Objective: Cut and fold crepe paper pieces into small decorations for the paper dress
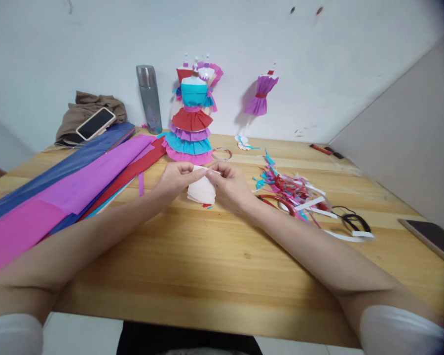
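Note:
Between both hands hangs a small piece of pale crepe paper (201, 191), its top edge pinched and its lower edge loose above the table. My left hand (177, 177) grips the upper left corner between thumb and fingers. At the upper right edge, my right hand (231, 182) pinches the same paper, the two thumbs almost meeting. Just behind them stands a small dress form in a tiered paper dress (191, 118) of turquoise, red, purple and pink. Red and turquoise scraps (207, 205) show under the paper.
Long folded crepe paper sheets (96, 172) lie at left, near a phone (96, 123) on brown cloth and a steel flask (150, 101). Right are a purple-dressed form (261, 96), a heap of paper scraps (292, 190), a black cord loop (357, 224) and a dark flat device (432, 239).

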Motion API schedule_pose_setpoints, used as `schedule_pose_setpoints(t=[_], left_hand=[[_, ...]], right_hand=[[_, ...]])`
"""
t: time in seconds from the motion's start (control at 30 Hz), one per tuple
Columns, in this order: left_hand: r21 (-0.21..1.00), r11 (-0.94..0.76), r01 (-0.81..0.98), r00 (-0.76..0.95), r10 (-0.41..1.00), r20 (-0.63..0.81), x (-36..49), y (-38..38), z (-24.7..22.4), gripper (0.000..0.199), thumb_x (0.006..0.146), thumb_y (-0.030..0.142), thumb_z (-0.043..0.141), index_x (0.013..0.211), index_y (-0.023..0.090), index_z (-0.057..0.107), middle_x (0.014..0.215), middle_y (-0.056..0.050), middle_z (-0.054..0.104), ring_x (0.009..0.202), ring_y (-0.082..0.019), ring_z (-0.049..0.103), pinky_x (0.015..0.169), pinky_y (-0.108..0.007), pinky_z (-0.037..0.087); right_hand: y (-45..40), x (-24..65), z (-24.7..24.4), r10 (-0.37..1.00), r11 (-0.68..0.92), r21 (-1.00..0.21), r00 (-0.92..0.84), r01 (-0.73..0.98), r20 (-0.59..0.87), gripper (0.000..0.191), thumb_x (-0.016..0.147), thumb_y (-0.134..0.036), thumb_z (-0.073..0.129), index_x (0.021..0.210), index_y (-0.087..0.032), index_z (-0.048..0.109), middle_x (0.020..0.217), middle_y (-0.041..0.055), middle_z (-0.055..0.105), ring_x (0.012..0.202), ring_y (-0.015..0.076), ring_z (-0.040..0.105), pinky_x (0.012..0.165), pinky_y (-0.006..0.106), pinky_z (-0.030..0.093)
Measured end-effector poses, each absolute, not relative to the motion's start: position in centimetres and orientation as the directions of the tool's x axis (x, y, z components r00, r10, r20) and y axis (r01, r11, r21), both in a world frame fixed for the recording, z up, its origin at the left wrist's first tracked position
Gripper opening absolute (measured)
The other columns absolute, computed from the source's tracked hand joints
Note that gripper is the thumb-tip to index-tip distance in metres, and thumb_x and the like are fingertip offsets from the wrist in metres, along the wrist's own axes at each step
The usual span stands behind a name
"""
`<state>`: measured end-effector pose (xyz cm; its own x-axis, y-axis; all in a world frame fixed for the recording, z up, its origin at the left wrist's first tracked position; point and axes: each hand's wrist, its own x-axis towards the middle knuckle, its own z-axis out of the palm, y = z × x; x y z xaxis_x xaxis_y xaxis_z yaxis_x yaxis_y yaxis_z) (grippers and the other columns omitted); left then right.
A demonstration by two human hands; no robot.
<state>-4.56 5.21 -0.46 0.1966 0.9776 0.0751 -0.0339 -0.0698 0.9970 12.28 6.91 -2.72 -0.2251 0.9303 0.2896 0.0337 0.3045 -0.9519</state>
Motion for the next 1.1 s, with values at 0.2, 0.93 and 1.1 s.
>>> schedule_pose_setpoints(t=[0.2,0.93,1.1], left_hand=[[0.994,-0.112,0.019,0.137,0.985,0.109,-4.60,5.42,-0.80,0.026,0.067,0.041,0.081,0.066,0.016,0.072,0.065,-0.002,0.070,0.057,-0.014,0.061,0.055,-0.026,0.050],[0.981,-0.196,0.000,-0.015,0.981,0.196,-4.40,5.16,-1.24,0.031,0.065,0.045,0.082,0.068,0.016,0.070,0.062,0.000,0.067,0.054,-0.013,0.057,0.051,-0.025,0.046],[0.971,-0.236,0.039,-0.047,0.970,0.238,-4.43,5.10,-0.88,0.033,0.065,0.046,0.081,0.069,0.015,0.070,0.062,-0.001,0.066,0.055,-0.013,0.057,0.051,-0.025,0.045]], right_hand=[[6.76,12.25,-3.00,0.908,0.376,-0.924,-0.229,0.075,0.351,0.020,0.078,-0.041,0.068,0.079,-0.021,0.069,0.074,0.0015,0.068,0.068,0.0165,0.058,0.060,0.029,0.045],[6.38,11.78,-2.18,0.939,0.099,-0.985,-0.314,-0.138,0.139,0.037,0.063,-0.047,0.082,0.067,-0.019,0.058,0.056,-0.0047,0.056,0.049,0.0086,0.046,0.048,0.024,0.036],[6.23,11.58,-2.37,0.935,0.088,-0.982,-0.325,-0.167,0.139,0.037,0.062,-0.047,0.084,0.070,-0.018,0.062,0.057,-0.0037,0.060,0.049,0.0088,0.051,0.047,0.023,0.042]])
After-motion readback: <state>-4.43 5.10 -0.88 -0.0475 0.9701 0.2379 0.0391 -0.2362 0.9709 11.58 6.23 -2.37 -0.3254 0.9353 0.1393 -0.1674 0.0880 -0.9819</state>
